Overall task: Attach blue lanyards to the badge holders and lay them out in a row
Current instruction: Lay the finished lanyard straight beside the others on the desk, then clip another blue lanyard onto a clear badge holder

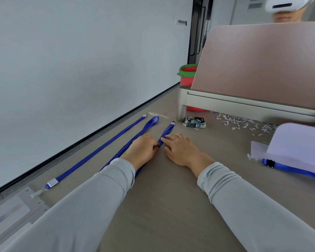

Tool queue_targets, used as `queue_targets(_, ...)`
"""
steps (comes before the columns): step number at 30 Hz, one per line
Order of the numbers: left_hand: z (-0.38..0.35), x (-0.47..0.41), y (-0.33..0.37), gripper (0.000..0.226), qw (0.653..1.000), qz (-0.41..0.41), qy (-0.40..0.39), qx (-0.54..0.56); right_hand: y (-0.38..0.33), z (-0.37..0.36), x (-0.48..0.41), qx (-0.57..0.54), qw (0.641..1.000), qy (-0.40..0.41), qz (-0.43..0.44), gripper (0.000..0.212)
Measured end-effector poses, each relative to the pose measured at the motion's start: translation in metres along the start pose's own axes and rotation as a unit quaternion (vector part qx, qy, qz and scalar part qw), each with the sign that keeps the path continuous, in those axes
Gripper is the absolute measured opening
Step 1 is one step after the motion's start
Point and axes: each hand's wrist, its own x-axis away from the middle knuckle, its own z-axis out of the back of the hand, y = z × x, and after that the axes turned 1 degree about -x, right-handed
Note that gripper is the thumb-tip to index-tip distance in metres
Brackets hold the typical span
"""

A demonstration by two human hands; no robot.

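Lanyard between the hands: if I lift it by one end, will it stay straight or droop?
Likely droops: the lanyard is a thin flat ribbon lying limp on the table. Probably light and easy to drag across that smooth top. Its end button may swing.

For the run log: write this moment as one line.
left hand: pinches lanyard | right hand: touches same lanyard | stage: laying out

Loads of bare bench (pixel 171 197) near the front edge and off to the right of the right hand (pixel 180 150), easy to get through there. Left side's tighter, with three blue lanyards (pixel 98 149) running side by side toward the wall (pixel 62 70). Further back the divider's metal leg (pixel 181 106), a small packet (pixel 195 122), paper scraps (pixel 244 122) and a badge holder stack (pixel 298 142) get in the way
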Motion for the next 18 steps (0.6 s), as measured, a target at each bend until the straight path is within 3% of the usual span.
queue_targets(9,0.007,0.009,0.011,0.024,0.997,0.04,0.054,-0.048,-0.004,0.009,0.022,-0.048,0.998,0.007,-0.028,0.053)
queue_targets(13,0.023,0.024,0.032,0.024,0.995,0.032,0.088,-0.027,0.012,0.027,0.064,-0.042,0.997,0.017,-0.057,0.044)
queue_targets(18,0.026,0.045,0.096,0.023,0.992,-0.047,0.113,-0.011,0.043,0.058,0.143,-0.03,0.988,0.108,-0.106,0.02)
